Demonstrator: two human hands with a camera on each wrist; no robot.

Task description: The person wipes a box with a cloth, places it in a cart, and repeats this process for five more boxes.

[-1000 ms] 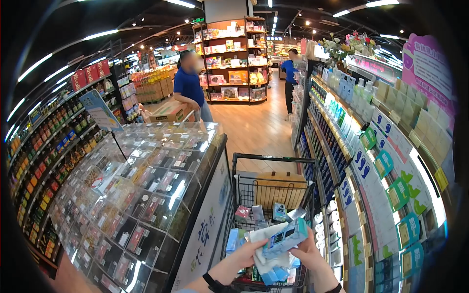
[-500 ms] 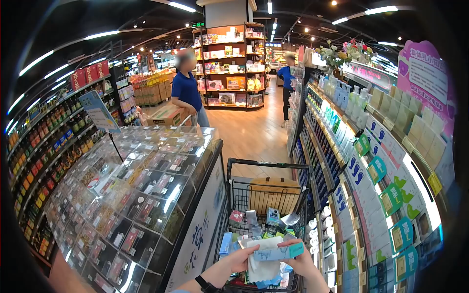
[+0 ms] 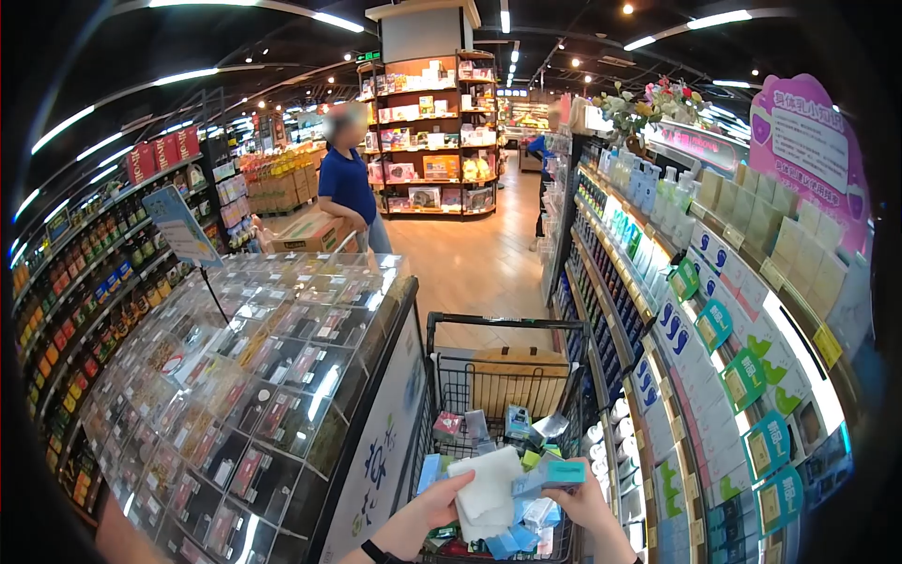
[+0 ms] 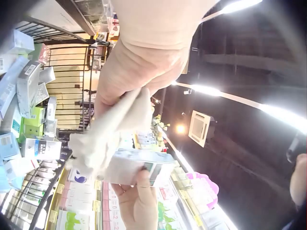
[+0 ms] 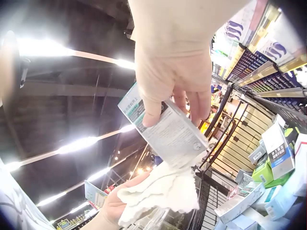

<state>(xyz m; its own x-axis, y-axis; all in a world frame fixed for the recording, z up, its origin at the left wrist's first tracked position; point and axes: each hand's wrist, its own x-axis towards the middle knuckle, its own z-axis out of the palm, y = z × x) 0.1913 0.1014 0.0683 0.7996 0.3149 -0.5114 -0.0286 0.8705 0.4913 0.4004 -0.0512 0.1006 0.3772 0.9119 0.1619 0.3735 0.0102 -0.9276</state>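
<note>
My left hand (image 3: 434, 506) pinches a folded white cloth (image 3: 486, 484) between thumb and fingers, and it hangs down over the cart. To its right, my right hand (image 3: 584, 498) grips a pale blue carton with a teal end (image 3: 565, 472). In the right wrist view the thumb lies on the printed face of this carton (image 5: 170, 132) and the fingers wrap its far side; the cloth (image 5: 165, 189) is right at its lower end. Both hands are above a black wire shopping cart (image 3: 507, 321) holding several small boxes (image 3: 519, 420).
A clear-lidded bulk food display (image 3: 282, 357) borders the cart on the left. Shelves of boxed products (image 3: 700, 376) stand close on the right. Ahead, a person in a blue shirt (image 3: 345, 179) stands beside a large carton (image 3: 305, 232); wooden floor (image 3: 460, 258) runs between.
Both hands held the carton together with the cloth; now my left hand has drawn leftward with the cloth and only my right hand holds the carton, its teal end turned toward me.
</note>
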